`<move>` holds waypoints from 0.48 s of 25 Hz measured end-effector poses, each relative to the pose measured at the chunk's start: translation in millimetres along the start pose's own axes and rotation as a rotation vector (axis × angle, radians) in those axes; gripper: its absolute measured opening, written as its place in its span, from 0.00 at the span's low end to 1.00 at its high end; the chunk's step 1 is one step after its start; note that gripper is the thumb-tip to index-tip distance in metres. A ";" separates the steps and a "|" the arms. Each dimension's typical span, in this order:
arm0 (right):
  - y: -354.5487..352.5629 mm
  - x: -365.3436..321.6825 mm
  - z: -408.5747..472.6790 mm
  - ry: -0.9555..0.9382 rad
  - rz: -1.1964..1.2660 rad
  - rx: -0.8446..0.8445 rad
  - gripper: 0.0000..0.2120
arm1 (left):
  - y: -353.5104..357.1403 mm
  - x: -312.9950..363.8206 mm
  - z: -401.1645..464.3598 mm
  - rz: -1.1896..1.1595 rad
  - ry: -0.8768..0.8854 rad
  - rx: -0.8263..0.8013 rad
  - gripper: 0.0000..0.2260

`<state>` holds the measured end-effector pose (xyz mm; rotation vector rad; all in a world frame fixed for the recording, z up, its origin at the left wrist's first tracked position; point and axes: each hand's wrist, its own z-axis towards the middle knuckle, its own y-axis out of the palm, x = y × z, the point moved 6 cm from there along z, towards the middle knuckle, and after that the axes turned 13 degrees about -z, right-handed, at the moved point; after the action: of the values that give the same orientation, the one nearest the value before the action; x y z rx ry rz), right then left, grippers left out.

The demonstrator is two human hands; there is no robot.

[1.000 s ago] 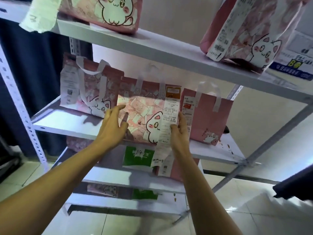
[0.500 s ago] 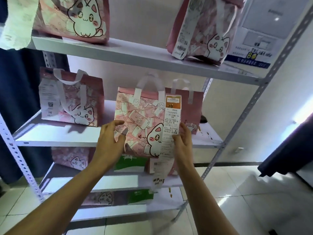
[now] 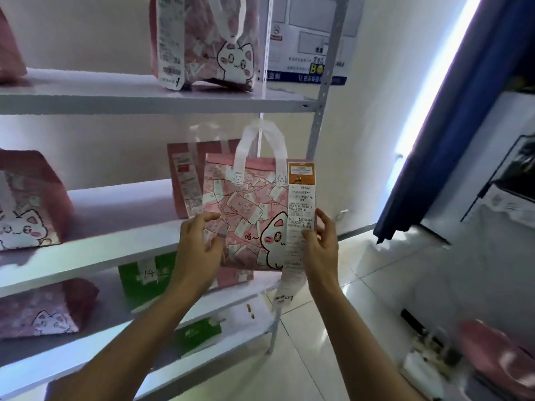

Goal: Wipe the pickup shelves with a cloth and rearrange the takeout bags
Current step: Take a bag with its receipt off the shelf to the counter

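My hands grip the cat-print takeout bag (image 3: 246, 215) by its sides, left hand (image 3: 197, 250) and right hand (image 3: 321, 244). It has shifted rightward along the middle shelf (image 3: 115, 233), now covering the plain pink bag (image 3: 185, 169) behind.

A pale wall (image 3: 101, 39) stands behind, beyond the fingertips. A poster (image 3: 307, 39) with a blue strip hangs on it, above the right fingers. Right of the fingers a bright light strip (image 3: 434, 91) runs along a blue curtain (image 3: 451, 134). Glossy white floor tiles (image 3: 362, 279) lie below and right of them, with blurred clutter (image 3: 434, 369) in the lower right corner.
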<state>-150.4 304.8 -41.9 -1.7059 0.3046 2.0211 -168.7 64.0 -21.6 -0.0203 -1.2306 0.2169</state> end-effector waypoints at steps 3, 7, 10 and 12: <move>-66.9 12.0 3.6 0.030 -0.036 0.107 0.16 | 61.7 19.0 -15.1 0.036 0.063 -0.073 0.14; -157.8 25.1 0.3 0.046 -0.039 0.232 0.15 | 142.7 43.3 -38.6 0.069 0.111 -0.159 0.16; -222.8 29.6 -3.6 0.049 -0.010 0.304 0.15 | 201.0 62.4 -57.7 0.058 0.157 -0.249 0.18; -263.9 33.6 -5.9 0.056 -0.003 0.346 0.16 | 239.0 70.5 -72.7 0.024 0.154 -0.308 0.17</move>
<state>-20.2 536.9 -40.9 -1.5441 0.6302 1.7957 -115.1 317.9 -11.9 -0.3131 -1.1005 0.0435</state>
